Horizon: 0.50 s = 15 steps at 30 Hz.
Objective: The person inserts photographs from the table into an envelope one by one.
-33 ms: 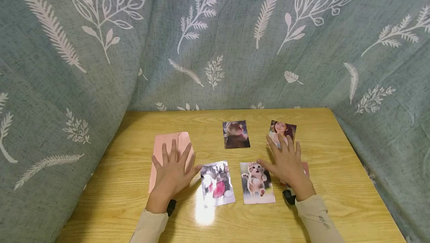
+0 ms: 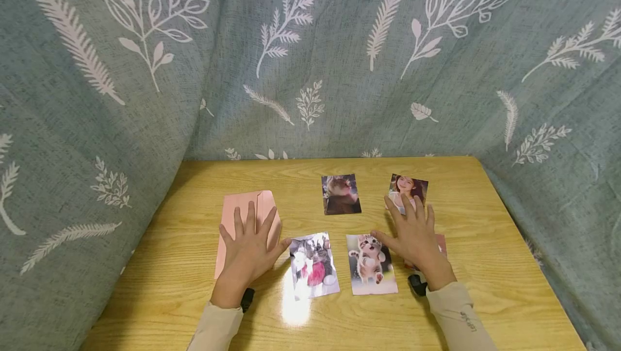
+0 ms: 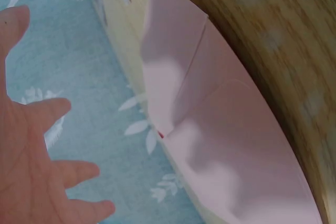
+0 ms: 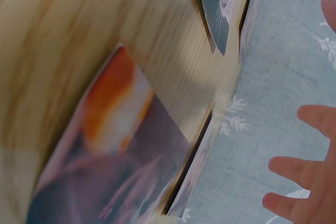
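Fingers spread, my left hand [image 2: 248,251] hovers over a pink envelope [image 2: 239,202] and holds nothing. Its thumb tip overlaps the edge of a glossy photo of a grey-and-white animal with something pink [image 2: 315,273]. In the left wrist view, the envelope [image 3: 220,140] lies apart from the hand. My right hand [image 2: 416,240], also spread and without a thing in it, is above the right-hand photos. Beside its thumb lies a kitten photo [image 2: 371,267]. The fingertips overlap a portrait photo [image 2: 407,183] behind. Another photo [image 2: 441,243] is mostly hidden under that hand.
A dark photo [image 2: 341,194] lies at the back middle of the wooden table [image 2: 490,265]. Patterned grey-green cloth [image 2: 339,97] hangs behind the table and along both sides. Light glares off the tabletop by the animal photo. Both wrists wear small black devices.
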### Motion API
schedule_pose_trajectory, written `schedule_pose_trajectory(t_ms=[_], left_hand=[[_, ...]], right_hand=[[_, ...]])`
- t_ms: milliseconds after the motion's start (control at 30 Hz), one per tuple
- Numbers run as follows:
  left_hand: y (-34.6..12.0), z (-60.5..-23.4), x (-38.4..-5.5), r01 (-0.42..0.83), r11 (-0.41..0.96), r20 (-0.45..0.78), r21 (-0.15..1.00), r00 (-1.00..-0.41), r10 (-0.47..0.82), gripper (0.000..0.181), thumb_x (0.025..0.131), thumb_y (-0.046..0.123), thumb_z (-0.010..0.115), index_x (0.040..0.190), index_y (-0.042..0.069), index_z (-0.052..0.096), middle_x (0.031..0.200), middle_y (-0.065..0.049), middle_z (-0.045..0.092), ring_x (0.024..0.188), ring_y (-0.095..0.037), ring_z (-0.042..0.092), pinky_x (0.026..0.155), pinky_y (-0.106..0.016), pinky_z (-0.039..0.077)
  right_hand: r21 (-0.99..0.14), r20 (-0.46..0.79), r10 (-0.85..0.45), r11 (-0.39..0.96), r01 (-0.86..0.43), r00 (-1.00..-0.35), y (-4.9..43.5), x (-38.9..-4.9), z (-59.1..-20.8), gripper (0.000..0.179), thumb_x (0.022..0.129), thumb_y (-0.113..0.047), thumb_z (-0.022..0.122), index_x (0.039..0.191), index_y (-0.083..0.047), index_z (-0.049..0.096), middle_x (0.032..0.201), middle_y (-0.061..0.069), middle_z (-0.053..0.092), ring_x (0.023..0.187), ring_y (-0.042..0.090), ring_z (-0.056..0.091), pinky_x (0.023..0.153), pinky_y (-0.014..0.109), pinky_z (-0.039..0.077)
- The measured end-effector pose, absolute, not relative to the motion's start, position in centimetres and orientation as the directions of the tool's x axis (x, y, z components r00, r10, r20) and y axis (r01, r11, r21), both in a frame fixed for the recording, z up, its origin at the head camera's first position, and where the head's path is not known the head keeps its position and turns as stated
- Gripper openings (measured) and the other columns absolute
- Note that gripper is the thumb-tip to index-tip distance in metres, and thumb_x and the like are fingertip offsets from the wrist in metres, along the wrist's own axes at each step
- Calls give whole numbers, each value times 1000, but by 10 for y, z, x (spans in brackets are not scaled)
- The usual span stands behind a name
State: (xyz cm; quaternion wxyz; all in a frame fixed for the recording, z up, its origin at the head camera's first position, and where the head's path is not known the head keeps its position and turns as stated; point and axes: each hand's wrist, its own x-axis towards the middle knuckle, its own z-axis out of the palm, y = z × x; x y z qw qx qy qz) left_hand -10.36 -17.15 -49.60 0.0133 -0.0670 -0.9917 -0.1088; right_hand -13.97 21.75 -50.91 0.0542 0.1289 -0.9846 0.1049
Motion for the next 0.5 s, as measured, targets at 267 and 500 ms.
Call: schedule_pose_trajectory(t_ms=[267, 500], left_hand=[[-174, -494, -101, 136, 968, 36, 213, -991, 132, 89, 91, 79, 37, 160, 25, 27, 164, -24, 9, 146, -53, 0, 100, -82, 3], [-179, -489, -97, 107, 964, 4, 244, -994, 109, 83, 96, 70, 42, 160, 20, 26, 163, -26, 12, 146, -53, 8, 103, -79, 11]], right_hand=[[-218, 141, -244, 938, -271, -959, 215, -137, -506, 90, 86, -70, 59, 155, -15, 38, 156, 25, 30, 144, 52, 15, 109, 72, 6], [-250, 166, -240, 928, -276, -957, 215, -141, -506, 79, 93, -59, 60, 153, -12, 39, 153, 26, 33, 141, 52, 21, 108, 72, 10]])
